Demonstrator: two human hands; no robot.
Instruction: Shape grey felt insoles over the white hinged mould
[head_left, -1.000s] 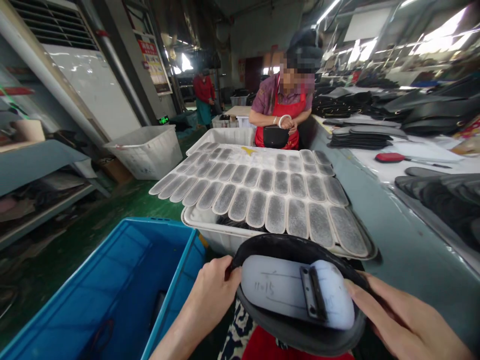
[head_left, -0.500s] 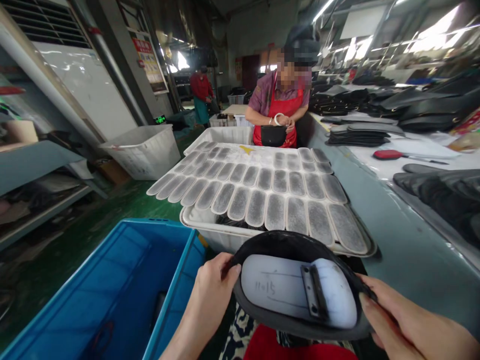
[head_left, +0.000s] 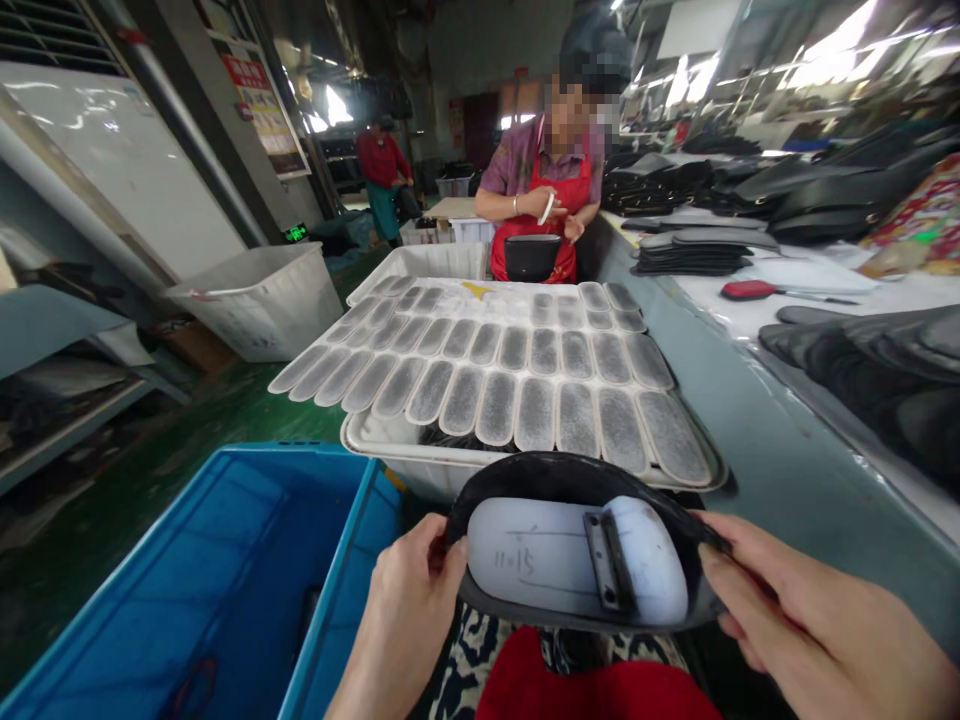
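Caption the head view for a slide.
Left hand and right hand hold a black oval piece around a pale block.

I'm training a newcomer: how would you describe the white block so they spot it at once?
To the right of the big blue bin, the left hand and right hand hold a black band. The white block sits inside its loop; unlike the gray pads beyond, it carries handwritten marks and a dark strip across it.

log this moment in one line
left hand: grips black piece, left end; right hand: grips its right end; inside: pale form with dark bracket; beyond: grey oval pieces in rows; left: blue bin
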